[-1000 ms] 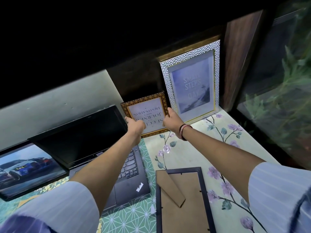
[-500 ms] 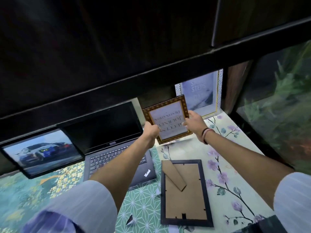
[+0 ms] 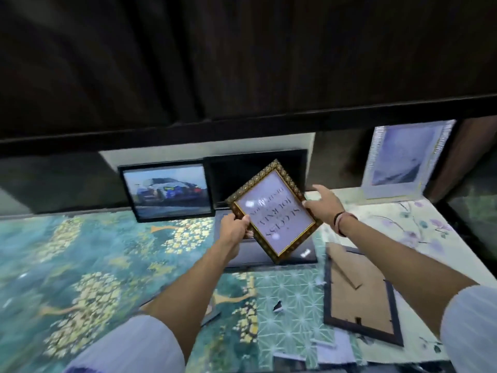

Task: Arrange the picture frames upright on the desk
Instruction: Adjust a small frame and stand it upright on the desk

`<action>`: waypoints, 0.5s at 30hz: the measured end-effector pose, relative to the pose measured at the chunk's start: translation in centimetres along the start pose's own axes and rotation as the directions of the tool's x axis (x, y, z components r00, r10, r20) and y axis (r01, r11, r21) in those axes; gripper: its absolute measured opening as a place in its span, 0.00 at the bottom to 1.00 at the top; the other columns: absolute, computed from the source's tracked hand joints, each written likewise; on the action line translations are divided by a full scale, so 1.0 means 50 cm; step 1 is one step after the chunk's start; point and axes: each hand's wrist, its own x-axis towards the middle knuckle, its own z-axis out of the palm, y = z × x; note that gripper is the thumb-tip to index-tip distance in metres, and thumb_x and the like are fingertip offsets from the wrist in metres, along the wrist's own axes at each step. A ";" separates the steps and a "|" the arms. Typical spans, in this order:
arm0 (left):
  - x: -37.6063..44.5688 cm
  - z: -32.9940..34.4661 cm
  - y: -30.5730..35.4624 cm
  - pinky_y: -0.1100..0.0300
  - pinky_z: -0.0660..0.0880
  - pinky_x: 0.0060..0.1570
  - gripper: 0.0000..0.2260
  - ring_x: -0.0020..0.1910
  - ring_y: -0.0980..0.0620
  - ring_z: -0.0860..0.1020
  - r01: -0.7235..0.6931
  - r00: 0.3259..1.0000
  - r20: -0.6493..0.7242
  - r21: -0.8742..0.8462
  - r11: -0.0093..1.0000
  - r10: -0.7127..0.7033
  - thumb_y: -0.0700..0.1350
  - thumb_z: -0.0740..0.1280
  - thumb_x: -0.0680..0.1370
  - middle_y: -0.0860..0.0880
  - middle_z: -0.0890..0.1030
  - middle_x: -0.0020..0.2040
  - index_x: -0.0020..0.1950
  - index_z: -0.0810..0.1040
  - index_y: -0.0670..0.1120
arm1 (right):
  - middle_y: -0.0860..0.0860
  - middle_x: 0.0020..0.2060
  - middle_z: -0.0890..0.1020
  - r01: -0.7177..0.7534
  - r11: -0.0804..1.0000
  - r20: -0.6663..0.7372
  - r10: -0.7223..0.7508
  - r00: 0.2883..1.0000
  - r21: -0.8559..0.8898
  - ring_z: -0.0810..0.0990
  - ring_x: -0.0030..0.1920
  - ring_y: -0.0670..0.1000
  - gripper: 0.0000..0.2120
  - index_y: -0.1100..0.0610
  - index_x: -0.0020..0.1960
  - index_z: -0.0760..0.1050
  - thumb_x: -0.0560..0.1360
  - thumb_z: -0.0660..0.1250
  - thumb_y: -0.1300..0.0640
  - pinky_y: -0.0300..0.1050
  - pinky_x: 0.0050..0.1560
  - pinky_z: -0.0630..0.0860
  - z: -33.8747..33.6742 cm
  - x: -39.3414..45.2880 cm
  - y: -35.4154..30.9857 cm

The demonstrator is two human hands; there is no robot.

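A small gold-patterned frame [image 3: 274, 211] with upside-down text hangs tilted in the air above the laptop. My left hand [image 3: 235, 224] grips its lower left edge. My right hand [image 3: 322, 204] touches its right edge with the fingers spread. A silver-bordered frame [image 3: 400, 157] stands upright at the back right. A black frame with a car picture [image 3: 168, 192] stands upright at the back, left of the laptop. A dark frame [image 3: 360, 294] lies face down on the desk, its cardboard back and stand showing.
A laptop [image 3: 269, 168] sits open at the back centre, partly behind the held frame. A dark shelf edge [image 3: 242, 125] overhangs the desk. Patterned covers [image 3: 80, 265] spread over the desk. Small scraps [image 3: 278, 306] lie near the front.
The gold frame has been lifted away from the back wall, moved left over the laptop and turned to a diagonal. My view has swung left.
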 end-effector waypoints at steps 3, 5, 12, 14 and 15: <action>-0.022 -0.187 -0.038 0.65 0.75 0.24 0.05 0.28 0.50 0.69 0.069 0.993 -0.085 -0.196 0.978 -0.087 0.36 0.64 0.84 0.43 0.72 0.39 0.48 0.72 0.40 | 0.63 0.69 0.74 -0.186 0.982 -0.007 0.186 0.982 -0.027 0.73 0.69 0.64 0.38 0.63 0.73 0.66 0.69 0.74 0.48 0.56 0.68 0.71 0.148 -0.068 -0.034; -0.033 -0.284 -0.060 0.64 0.76 0.24 0.08 0.29 0.49 0.70 0.087 0.985 -0.108 -0.336 0.938 -0.131 0.36 0.64 0.84 0.44 0.73 0.40 0.45 0.71 0.42 | 0.61 0.66 0.77 -0.343 0.925 0.155 0.319 0.935 0.165 0.78 0.62 0.61 0.38 0.64 0.73 0.67 0.70 0.75 0.47 0.59 0.61 0.77 0.238 -0.107 -0.058; -0.045 -0.539 -0.144 0.64 0.78 0.24 0.08 0.36 0.47 0.76 0.145 0.945 -0.115 -0.695 0.704 -0.307 0.33 0.60 0.84 0.46 0.76 0.52 0.62 0.72 0.39 | 0.54 0.45 0.85 -0.230 0.864 0.370 0.055 0.927 0.447 0.83 0.42 0.53 0.11 0.58 0.53 0.78 0.81 0.59 0.69 0.49 0.43 0.82 0.495 -0.233 -0.269; -0.043 -0.591 -0.165 0.64 0.79 0.25 0.11 0.37 0.47 0.77 0.161 0.935 -0.083 -0.766 0.623 -0.344 0.33 0.61 0.84 0.45 0.76 0.53 0.66 0.71 0.38 | 0.55 0.40 0.83 -0.110 0.922 0.344 -0.027 0.939 0.372 0.79 0.37 0.54 0.12 0.56 0.47 0.79 0.79 0.61 0.70 0.45 0.36 0.78 0.536 -0.236 -0.334; -0.046 -0.611 -0.169 0.64 0.79 0.25 0.08 0.35 0.48 0.80 0.182 0.932 -0.064 -0.769 0.613 -0.357 0.34 0.63 0.84 0.44 0.77 0.50 0.63 0.73 0.37 | 0.54 0.38 0.82 -0.023 0.950 0.330 -0.085 0.940 0.310 0.78 0.36 0.54 0.13 0.56 0.44 0.80 0.78 0.62 0.70 0.44 0.35 0.76 0.550 -0.234 -0.364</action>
